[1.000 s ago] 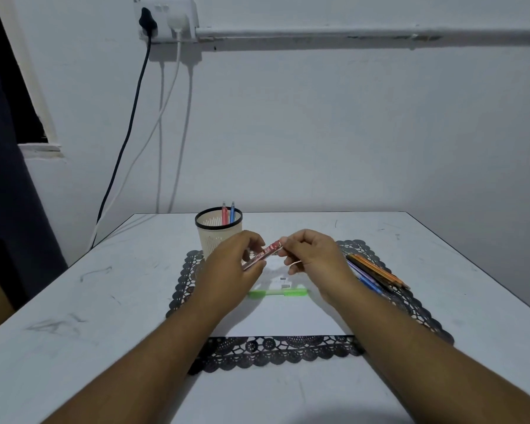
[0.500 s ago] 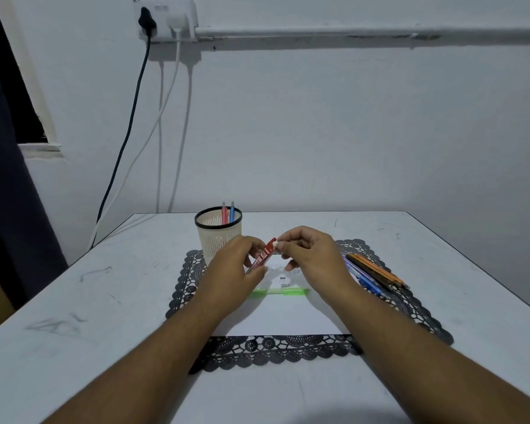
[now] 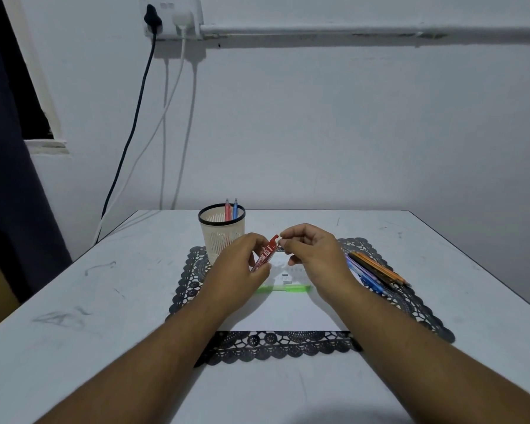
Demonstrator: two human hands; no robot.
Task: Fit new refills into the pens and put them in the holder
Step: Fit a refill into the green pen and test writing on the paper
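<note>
Red printed plastic pen barrel [image 3: 266, 254] now tilted steeper than a second ago, upper end raised toward the right hand [image 3: 311, 250], lower end kept in the left hand [image 3: 237, 267]. Left fingers curled round the lower part; right fingertips [image 3: 283, 241] pinching something small at the top end, cannot tell exactly what. Held in the air above the white paper sheet [image 3: 288, 313] on the black lace mat [image 3: 276, 344], just in front of the cream mesh holder with black rim [image 3: 222, 234]. Probably closing or seating the end piece, so this pen seems nearly ready for the holder. Two pens [image 3: 231, 208], red and blue, standing inside already. Green pen [image 3: 283, 289] on the sheet and a bundle of coloured pens [image 3: 377, 270] on the mat's right part not yet done.
</note>
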